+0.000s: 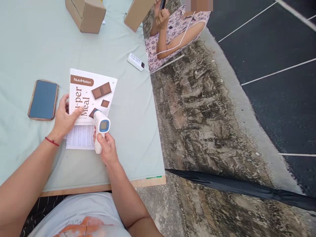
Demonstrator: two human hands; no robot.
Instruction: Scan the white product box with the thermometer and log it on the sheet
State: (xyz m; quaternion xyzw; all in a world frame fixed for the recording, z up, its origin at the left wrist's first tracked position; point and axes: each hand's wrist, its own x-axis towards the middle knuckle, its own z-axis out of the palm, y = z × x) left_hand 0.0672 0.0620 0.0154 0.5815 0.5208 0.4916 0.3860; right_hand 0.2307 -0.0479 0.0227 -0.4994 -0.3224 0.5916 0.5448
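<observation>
My left hand (65, 115) grips the left side of a white meal box (81, 89) marked "NutriMotion", its thumb lying across the front over the lettering. Brown chocolate pieces are pictured on the box. In my right hand (108, 148) is a white infrared thermometer (98, 144), held by its handle with the blue-framed display turned up toward me. The thermometer's head overlaps the box's lower right corner; whether they touch I cannot tell. A printed sheet of paper (81, 136) lies below the box, partly hidden by it.
A phone (43, 99) lies left of my left hand on the pale green tablecloth (133, 131). Farther back are a cardboard box (92, 16), another carton (138, 13) and a white device (135, 62) with a cable. A seated person (172, 36) holds a phone beyond the table's right edge.
</observation>
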